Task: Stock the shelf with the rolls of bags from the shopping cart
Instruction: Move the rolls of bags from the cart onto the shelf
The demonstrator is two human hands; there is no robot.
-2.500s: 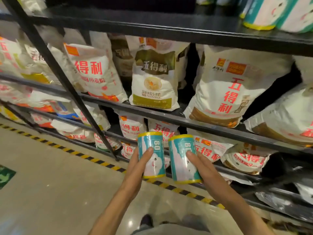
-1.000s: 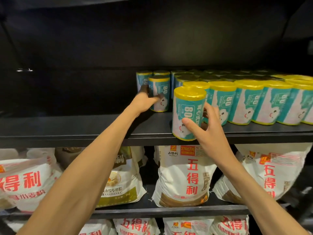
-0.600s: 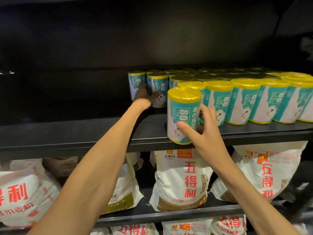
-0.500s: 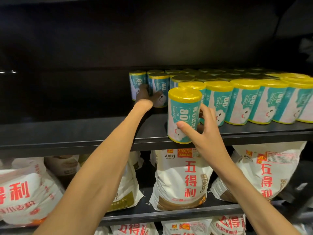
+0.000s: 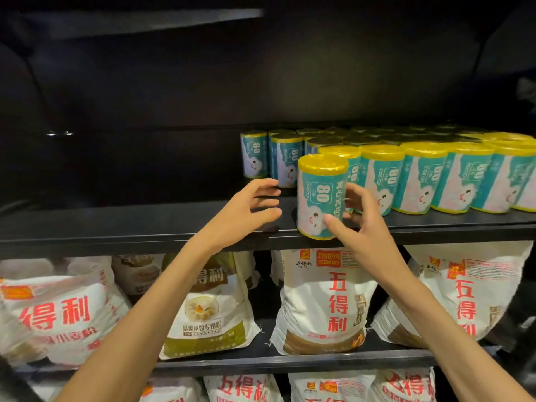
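Teal-and-white rolls of bags with yellow tops (image 5: 420,175) stand in several rows on the right half of the black upper shelf (image 5: 116,227). Two more rolls (image 5: 285,162) stand at the back left of the group. One roll (image 5: 320,195) stands alone at the shelf's front edge. My right hand (image 5: 358,224) holds it, thumb on its front and fingers curled round its right side. My left hand (image 5: 249,210) hovers just left of that roll with its fingers spread and holds nothing. The shopping cart is out of view.
Large white flour sacks with red lettering (image 5: 324,300) fill the shelf below, among them a green-labelled sack (image 5: 203,309). More sacks (image 5: 240,387) lie on the shelf under that. The upper shelf's back wall is dark.
My left hand has let go of the rear left roll and drawn back toward the shelf's front edge. My right hand stays on the front roll.
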